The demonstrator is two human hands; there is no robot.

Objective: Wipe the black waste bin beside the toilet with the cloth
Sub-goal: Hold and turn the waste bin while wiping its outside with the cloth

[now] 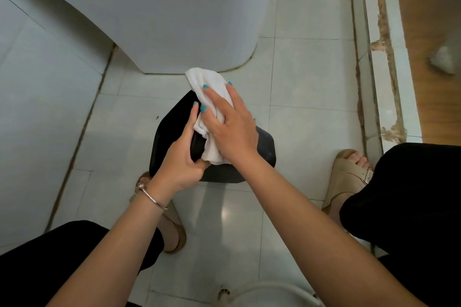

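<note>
A: Location of the black waste bin (174, 132)?

B: On the tiled floor (299, 70), just in front of the white toilet base (174, 20), between the person's two sandalled feet. The bin appears tilted, with one flat dark face turned upward toward the camera.

A: State of the left hand (179, 159)?

B: Grasping. The thumb and fingers curl round the near-left edge of the bin, the index finger lying along its upper surface. A thin metal bangle (152, 197) sits on that wrist.

A: And the right hand (229, 127)?

B: Flat, fingers extended and spread, palm down on the white cloth (209, 82). It presses the cloth against the top of the bin. The nails are painted teal.

A: Condition of the cloth?

B: Bunched. One end projects beyond the fingertips on the far side, toward the toilet; the other end hangs below the heel of the palm, touching the left thumb.

A: Position of the person?

B: Low over the bin, knees in black trousers (411, 194) at either side. Tan sandal (349, 179) to the right of the bin, a second one partly hidden beneath the left forearm.

A: Surroundings?

B: A raised threshold (384, 57) with crumbled brown edging runs along the right; wooden flooring (431, 32) lies beyond it. A white rounded object at the near edge cannot be identified
</note>
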